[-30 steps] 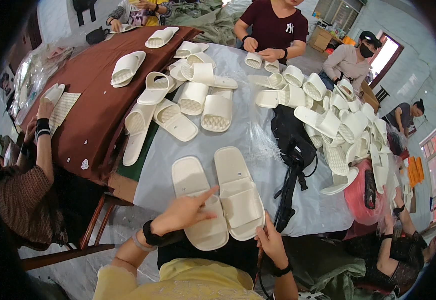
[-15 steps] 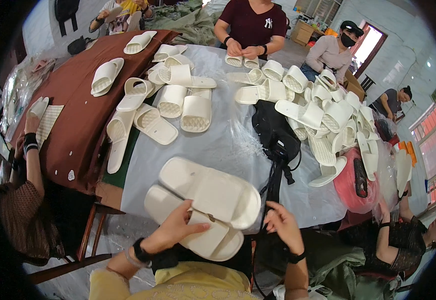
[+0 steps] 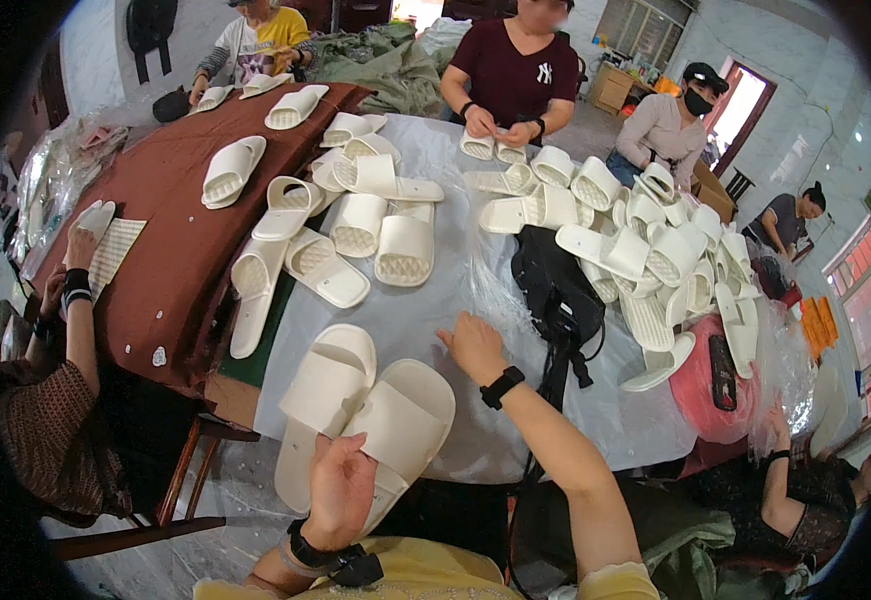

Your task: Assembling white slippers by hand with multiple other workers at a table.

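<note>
My left hand [image 3: 342,492] is closed on a pair of cream slippers at the table's near edge, thumb up against the straps. The left slipper [image 3: 328,390] and the right slipper [image 3: 404,415] lie side by side, tilted, soles away from me. My right hand [image 3: 476,348] reaches over the table to the right of the pair, back of the hand up. One finger sticks out to the left, the others are bent and partly hidden; nothing shows in them. Just beyond it lies a bunch of thin clear plastic strands [image 3: 501,290].
Loose slippers [image 3: 401,245] lie at the table's far left, and a big heap [image 3: 671,245] covers the right. A black bag [image 3: 561,290] with straps and a pink plastic bag [image 3: 706,385] are between. Several co-workers surround the tables; a brown-covered table [image 3: 196,220] stands left.
The slipper pair has turned from lying across to pointing away from me, still in my left hand. My right hand has moved forward and left, over the table.
</note>
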Action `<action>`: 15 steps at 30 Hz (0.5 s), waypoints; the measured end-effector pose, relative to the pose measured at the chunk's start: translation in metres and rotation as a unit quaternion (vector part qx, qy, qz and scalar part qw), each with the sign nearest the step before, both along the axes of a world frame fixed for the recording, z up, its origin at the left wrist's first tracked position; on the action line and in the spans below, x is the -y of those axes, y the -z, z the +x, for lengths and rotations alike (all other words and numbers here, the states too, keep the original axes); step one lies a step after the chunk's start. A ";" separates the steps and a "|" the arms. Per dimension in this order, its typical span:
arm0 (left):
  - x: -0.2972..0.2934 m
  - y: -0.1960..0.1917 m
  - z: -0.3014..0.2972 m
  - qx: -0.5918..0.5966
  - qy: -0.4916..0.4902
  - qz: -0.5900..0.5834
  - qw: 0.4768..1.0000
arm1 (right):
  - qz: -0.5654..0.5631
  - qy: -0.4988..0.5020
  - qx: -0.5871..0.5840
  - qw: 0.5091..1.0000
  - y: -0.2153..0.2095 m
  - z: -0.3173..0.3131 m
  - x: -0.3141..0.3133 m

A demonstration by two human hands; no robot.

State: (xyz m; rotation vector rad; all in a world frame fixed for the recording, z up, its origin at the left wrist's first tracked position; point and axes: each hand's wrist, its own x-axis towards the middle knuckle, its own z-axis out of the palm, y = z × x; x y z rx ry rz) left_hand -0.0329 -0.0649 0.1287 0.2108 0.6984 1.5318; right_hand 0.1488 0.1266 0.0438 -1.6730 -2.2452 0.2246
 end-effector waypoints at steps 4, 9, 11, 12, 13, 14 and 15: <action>-0.003 0.001 0.003 0.042 0.002 0.008 0.999 | -0.016 0.037 0.035 0.999 0.017 0.014 0.009; -0.011 0.012 0.021 0.056 0.007 -0.027 0.998 | -0.120 -0.082 0.111 0.983 -0.032 0.032 0.102; -0.023 0.015 0.039 0.088 0.023 -0.032 0.995 | -0.201 -0.156 0.105 0.961 -0.043 0.057 0.154; -0.029 0.020 0.047 0.090 0.023 -0.031 0.995 | -0.270 -0.191 0.124 0.936 -0.051 0.061 0.177; -0.038 0.028 0.058 0.099 0.015 -0.041 0.994 | -0.369 -0.254 0.107 0.888 -0.055 0.072 0.196; -0.043 0.031 0.068 0.106 0.005 -0.052 0.993 | -0.450 -0.307 0.165 0.822 -0.069 0.071 0.213; -0.049 0.021 0.081 0.118 -0.004 -0.030 0.993 | -0.486 -0.371 0.066 0.789 -0.065 0.085 0.235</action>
